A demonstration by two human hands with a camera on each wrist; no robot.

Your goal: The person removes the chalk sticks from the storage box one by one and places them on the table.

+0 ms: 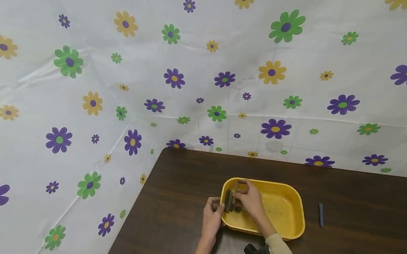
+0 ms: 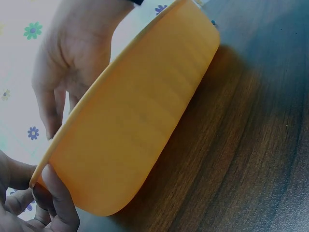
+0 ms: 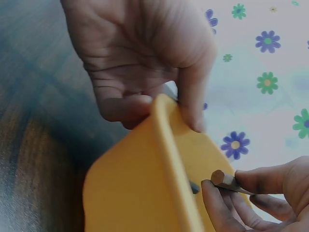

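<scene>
A yellow plastic tub (image 1: 282, 207) sits on the table. My left hand (image 1: 211, 219) grips its left rim, thumb on one side and fingers on the other, as the left wrist view shows on the tub wall (image 2: 130, 121). Inside the tub's left end my right hand (image 1: 253, 201) pinches a brownish-grey stick (image 3: 222, 179) between thumb and fingers; its blunt end faces the right wrist camera. Several dark sticks (image 1: 228, 201) lie side by side in the tub, next to the right fingertips. Their exact kind cannot be told.
A blue-grey stick (image 1: 321, 214) lies on the dark wooden table (image 1: 370, 220), right of the tub. Behind and to the left hangs a white sheet (image 1: 196, 65) with printed flowers. A black wrist camera (image 1: 257, 253) is strapped below the right hand.
</scene>
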